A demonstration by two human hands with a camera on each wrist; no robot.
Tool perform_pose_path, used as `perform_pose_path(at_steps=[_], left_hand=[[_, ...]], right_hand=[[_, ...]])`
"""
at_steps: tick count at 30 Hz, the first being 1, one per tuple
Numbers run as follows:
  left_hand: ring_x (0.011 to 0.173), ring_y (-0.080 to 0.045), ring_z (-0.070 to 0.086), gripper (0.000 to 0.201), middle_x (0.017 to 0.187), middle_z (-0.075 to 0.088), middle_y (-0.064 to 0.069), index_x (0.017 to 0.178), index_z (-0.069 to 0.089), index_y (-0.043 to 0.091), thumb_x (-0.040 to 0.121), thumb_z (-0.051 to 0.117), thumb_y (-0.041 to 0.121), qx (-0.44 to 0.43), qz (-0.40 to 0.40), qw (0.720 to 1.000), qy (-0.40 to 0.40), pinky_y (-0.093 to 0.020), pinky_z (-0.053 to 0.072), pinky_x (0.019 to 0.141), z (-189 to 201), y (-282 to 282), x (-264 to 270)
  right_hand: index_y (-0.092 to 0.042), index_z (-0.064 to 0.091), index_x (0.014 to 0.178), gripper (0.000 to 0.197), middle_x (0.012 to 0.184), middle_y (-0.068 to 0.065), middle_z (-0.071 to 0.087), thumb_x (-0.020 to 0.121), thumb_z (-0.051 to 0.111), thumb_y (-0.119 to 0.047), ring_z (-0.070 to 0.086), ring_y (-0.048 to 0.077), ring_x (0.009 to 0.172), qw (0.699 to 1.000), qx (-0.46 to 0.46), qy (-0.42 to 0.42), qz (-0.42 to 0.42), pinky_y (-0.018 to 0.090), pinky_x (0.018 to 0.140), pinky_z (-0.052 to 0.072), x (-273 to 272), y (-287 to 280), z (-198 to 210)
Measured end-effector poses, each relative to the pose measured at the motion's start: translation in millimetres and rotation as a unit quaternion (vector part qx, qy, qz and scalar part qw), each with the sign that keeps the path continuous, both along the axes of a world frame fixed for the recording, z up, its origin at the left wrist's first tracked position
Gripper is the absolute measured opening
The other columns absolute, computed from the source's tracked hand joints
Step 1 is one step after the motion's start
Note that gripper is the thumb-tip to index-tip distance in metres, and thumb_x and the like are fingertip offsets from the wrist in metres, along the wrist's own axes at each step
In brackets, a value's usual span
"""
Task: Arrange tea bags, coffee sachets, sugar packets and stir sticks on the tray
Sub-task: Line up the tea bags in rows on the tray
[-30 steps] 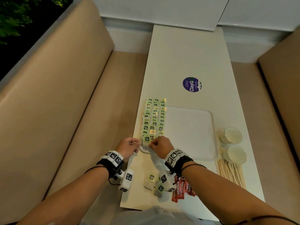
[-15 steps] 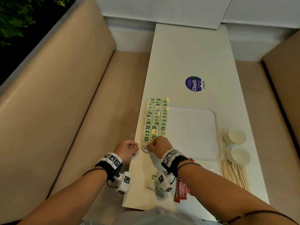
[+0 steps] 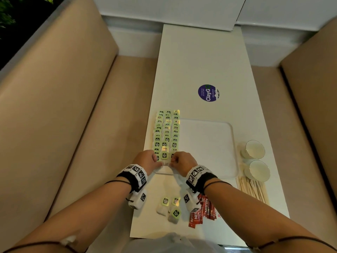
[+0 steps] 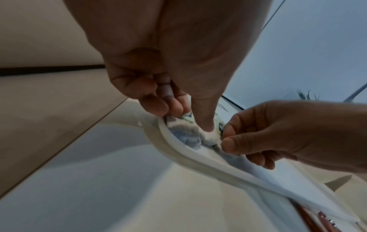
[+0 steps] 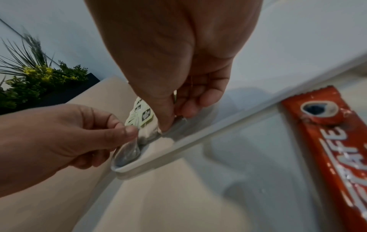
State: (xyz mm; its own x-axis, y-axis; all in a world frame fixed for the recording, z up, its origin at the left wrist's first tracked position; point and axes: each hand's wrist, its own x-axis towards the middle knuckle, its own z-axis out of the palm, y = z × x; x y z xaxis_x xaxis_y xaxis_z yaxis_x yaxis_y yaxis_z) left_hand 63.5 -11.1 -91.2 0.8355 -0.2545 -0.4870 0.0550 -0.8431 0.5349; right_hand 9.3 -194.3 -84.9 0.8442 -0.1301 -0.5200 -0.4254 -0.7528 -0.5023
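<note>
While our left hand [image 3: 148,160] and right hand [image 3: 180,161] pinch one green-tagged white tea bag [image 3: 164,156] at the white plastic tray's [image 3: 209,143] corner, we risk nudging neighbouring rows askew.

Light: dim, warm and soft in the head view; cooler, bluish in both wrist views.
Shadows: soft, under the wrists on the worktop [image 3: 200,61].
Glare: the worktop shows a pale sheen.
Distortion: wide-angle bending at the edges.
Blur: wrist views soft; plant [image 5: 39,75] smeared.
</note>
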Motion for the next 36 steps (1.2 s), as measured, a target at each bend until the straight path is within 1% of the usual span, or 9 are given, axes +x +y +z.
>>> perform_pose_path(at_steps=[5, 15, 18, 21, 24, 27, 29, 32, 36], left_hand=[[0.057, -0.014, 0.048, 0.038, 0.065, 0.057, 0.006, 0.069, 0.051, 0.024, 0.074, 0.081, 0.046, 0.034, -0.016, 0.999, -0.014, -0.029, 0.041, 0.054, 1.7, -6.0, 4.8], [0.054, -0.014, 0.046, 0.040, 0.062, 0.056, 0.007, 0.069, 0.052, 0.022, 0.073, 0.081, 0.049, 0.032, -0.012, 0.999, -0.031, -0.027, 0.039, 0.052, 2.7, -7.4, 11.1], [0.055, -0.014, 0.047, 0.041, 0.063, 0.057, 0.006, 0.069, 0.052, 0.022, 0.072, 0.081, 0.051, 0.030, -0.021, 0.999, -0.035, -0.028, 0.040, 0.053, 5.4, -5.6, 9.9], [0.056, -0.015, 0.043, 0.041, 0.063, 0.053, 0.006, 0.070, 0.051, 0.022, 0.075, 0.080, 0.050, 0.025, -0.036, 0.998, -0.039, -0.029, 0.040, 0.055, 10.4, -3.6, 4.2], [0.057, -0.014, 0.043, 0.037, 0.064, 0.053, 0.005, 0.073, 0.053, 0.020, 0.078, 0.081, 0.043, 0.001, -0.057, 0.998, -0.034, -0.029, 0.041, 0.057, 15.0, 1.7, -5.8], [0.056, -0.009, 0.049, 0.031, 0.066, 0.059, 0.007, 0.077, 0.058, 0.022, 0.076, 0.084, 0.039, -0.039, -0.107, 0.993, 0.007, -0.025, 0.044, 0.057, 14.6, 9.9, -19.9], [0.057, -0.006, 0.053, 0.030, 0.070, 0.064, 0.006, 0.079, 0.060, 0.025, 0.074, 0.085, 0.042, -0.035, -0.155, 0.987, 0.034, -0.025, 0.048, 0.061, 11.5, 15.2, -31.2], [0.070, -0.007, 0.061, 0.034, 0.082, 0.067, 0.008, 0.088, 0.065, 0.027, 0.072, 0.084, 0.049, -0.004, -0.216, 0.976, 0.043, -0.028, 0.053, 0.070, 7.6, 21.2, -46.5], [0.087, -0.011, 0.060, 0.048, 0.098, 0.061, 0.009, 0.108, 0.065, 0.027, 0.072, 0.082, 0.053, 0.022, -0.310, 0.949, 0.044, -0.027, 0.049, 0.078, 7.1, 19.5, -62.7]], right_hand=[[-0.021, 0.066, 0.083, 0.007, 0.080, -0.005, 0.066, 0.085, 0.070, -0.027, 0.062, 0.018, 0.077, 1.000, -0.011, -0.003, 0.011, 0.026, 0.060, 0.043, 2.7, 0.0, -1.7], [-0.024, 0.066, 0.082, 0.010, 0.080, -0.006, 0.066, 0.085, 0.071, -0.031, 0.062, 0.017, 0.077, 1.000, -0.015, -0.021, -0.001, 0.026, 0.059, 0.040, 8.4, -2.8, -3.9], [-0.025, 0.067, 0.084, 0.009, 0.083, -0.007, 0.067, 0.084, 0.071, -0.033, 0.062, 0.016, 0.078, 0.999, -0.007, -0.031, 0.006, 0.027, 0.063, 0.045, 6.0, -5.5, -4.1], [-0.027, 0.068, 0.087, 0.008, 0.084, -0.008, 0.067, 0.087, 0.070, -0.034, 0.062, 0.014, 0.078, 0.998, 0.019, -0.047, 0.040, 0.035, 0.073, 0.055, -2.2, -10.1, -2.1], [-0.023, 0.073, 0.101, 0.018, 0.091, -0.005, 0.070, 0.090, 0.072, -0.036, 0.065, 0.013, 0.082, 0.994, 0.049, -0.038, 0.093, 0.034, 0.081, 0.056, -17.5, -14.4, 5.2], [-0.023, 0.074, 0.105, 0.024, 0.093, -0.005, 0.070, 0.088, 0.075, -0.040, 0.065, 0.010, 0.084, 0.988, 0.067, -0.005, 0.137, 0.028, 0.082, 0.054, -36.0, -16.6, 12.6], [-0.024, 0.074, 0.107, 0.030, 0.092, -0.008, 0.070, 0.085, 0.076, -0.044, 0.065, 0.008, 0.083, 0.986, 0.072, 0.018, 0.152, 0.026, 0.081, 0.054, -48.9, -16.5, 16.2], [-0.027, 0.070, 0.117, 0.044, 0.096, -0.007, 0.071, 0.081, 0.076, -0.053, 0.064, 0.007, 0.083, 0.979, 0.052, 0.058, 0.189, 0.028, 0.082, 0.054, -65.4, -14.2, 20.2], [-0.031, 0.060, 0.128, 0.064, 0.102, -0.005, 0.072, 0.075, 0.077, -0.063, 0.065, 0.017, 0.094, 0.962, -0.012, 0.094, 0.255, 0.034, 0.086, 0.053, -85.1, -5.8, 22.1]])
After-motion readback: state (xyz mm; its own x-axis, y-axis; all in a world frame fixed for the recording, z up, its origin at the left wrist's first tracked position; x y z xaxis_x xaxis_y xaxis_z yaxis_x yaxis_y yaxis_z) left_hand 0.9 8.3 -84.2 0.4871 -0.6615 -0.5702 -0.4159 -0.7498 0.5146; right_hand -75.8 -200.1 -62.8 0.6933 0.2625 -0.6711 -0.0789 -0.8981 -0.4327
